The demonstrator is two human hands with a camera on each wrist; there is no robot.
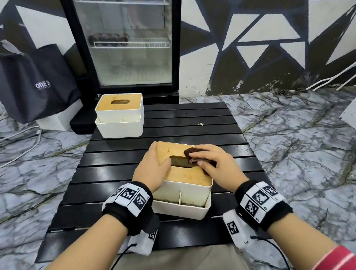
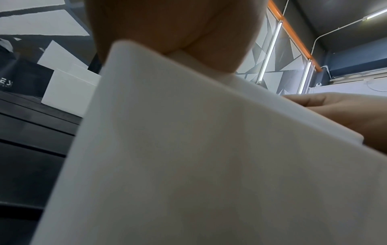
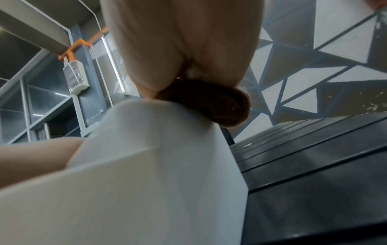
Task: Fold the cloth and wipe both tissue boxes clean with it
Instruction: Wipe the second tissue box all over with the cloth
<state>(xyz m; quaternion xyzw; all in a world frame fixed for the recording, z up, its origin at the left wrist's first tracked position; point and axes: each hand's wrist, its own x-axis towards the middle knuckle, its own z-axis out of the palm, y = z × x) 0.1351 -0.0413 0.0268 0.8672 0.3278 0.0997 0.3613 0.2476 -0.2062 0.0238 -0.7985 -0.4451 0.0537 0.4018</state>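
A brown cloth (image 3: pixel 217 106) is pressed onto a white box (image 3: pixel 146 165) by the right hand (image 3: pixel 182 46). A slatted table (image 3: pixel 314 149) is seen beside it.

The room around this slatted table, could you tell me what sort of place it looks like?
Probably a café or small shop: a glass-door display fridge stands behind the black slatted table, the wall carries a black-and-white triangle mural, and the floor is marble-patterned.

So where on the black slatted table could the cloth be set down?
Bare slats right of the far white box with bamboo lid; more between it and the near box. Crowded: near lid, under left hand, right hand and dark brown cloth.
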